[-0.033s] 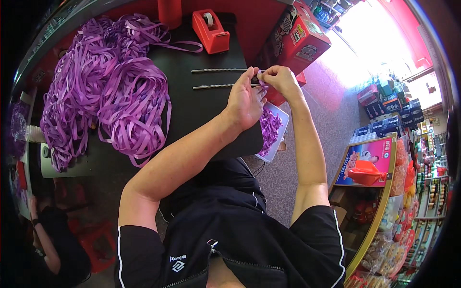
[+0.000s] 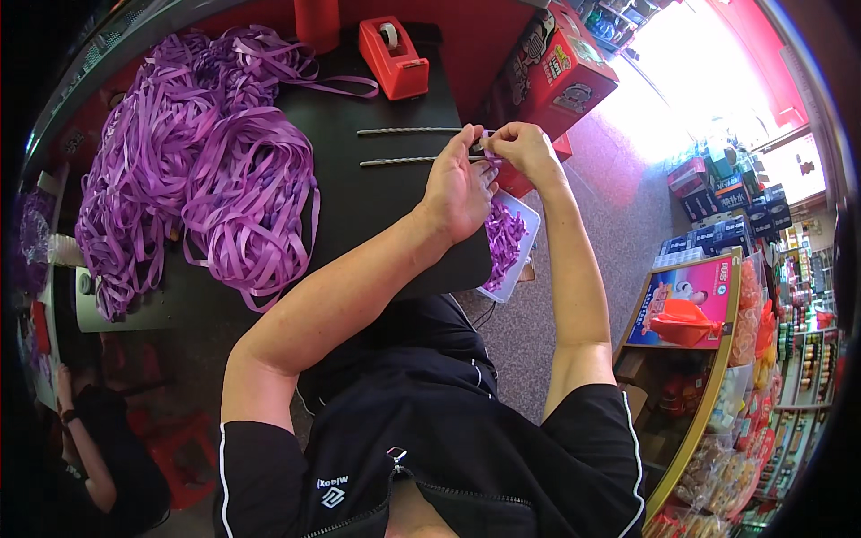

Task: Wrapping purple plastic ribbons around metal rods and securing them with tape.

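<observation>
Two twisted metal rods, the far one (image 2: 408, 132) and the near one (image 2: 399, 162), lie side by side across the dark table and reach to my hands. A short bit of purple ribbon (image 2: 490, 151) shows at their right ends. My left hand (image 2: 456, 186) is curled around this spot with its fingers closed at the ribbon; its exact grip is partly hidden. Thumb and forefinger of my right hand (image 2: 527, 151) pinch the ribbon from the other side. Below my hands, a white plastic bin (image 2: 529, 235) holds many short purple ribbon pieces (image 2: 504, 240).
A large tangled heap of purple ribbon (image 2: 251, 197) covers the left of the table (image 2: 345, 211). At the back stands a red tape dispenser (image 2: 395, 67). A red box (image 2: 565, 76) stands beyond my hands. A glass display case (image 2: 686, 377) is at right; another person's arm (image 2: 85, 448) shows lower left.
Both of my hands stay in place at the rod ends. The other person's arm at lower left has shifted very slightly.
</observation>
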Available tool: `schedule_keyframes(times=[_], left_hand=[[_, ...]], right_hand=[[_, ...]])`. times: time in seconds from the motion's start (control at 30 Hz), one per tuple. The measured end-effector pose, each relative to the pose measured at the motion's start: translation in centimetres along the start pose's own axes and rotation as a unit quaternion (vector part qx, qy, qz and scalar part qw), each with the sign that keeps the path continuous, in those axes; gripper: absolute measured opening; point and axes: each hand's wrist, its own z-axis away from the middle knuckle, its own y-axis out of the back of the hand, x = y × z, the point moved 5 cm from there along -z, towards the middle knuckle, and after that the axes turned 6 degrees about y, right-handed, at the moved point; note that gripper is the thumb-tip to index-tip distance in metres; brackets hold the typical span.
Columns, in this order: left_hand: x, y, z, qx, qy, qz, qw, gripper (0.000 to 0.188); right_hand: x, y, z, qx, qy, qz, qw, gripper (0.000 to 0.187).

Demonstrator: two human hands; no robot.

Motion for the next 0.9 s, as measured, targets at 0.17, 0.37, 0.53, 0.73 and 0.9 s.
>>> schedule_keyframes(times=[0.17,0.37,0.53,0.73,0.9], left_hand=[[-0.2,0.0,-0.1,0.006,0.007,0.0,1.0,0.055],[0.0,-0.6,0.2,-0.015,0.002,0.01,1.0,0.059],[0.1,-1.0,0.5,-0.001,0.006,0.0,1.0,0.065],[0.1,-0.8,0.5,0.008,0.011,0.004,1.0,0.064],[0.2,-0.5,0.7,0.005,0.006,-0.001,1.0,0.06]], right_hand=[[0.5,-0.1,0.1,0.02,-0.009,0.031,0.999,0.031],[2.1,0.3,0.3,-0.032,-0.007,-0.137,0.99,0.042],[6.6,-2.0,1.1,-0.022,-0.166,-0.372,0.913,0.039],[7.3,-9.3,1.0,-0.158,-0.091,-0.741,0.647,0.037],[6.4,-10.9,0.9,-0.185,-0.062,-0.812,0.551,0.04]])
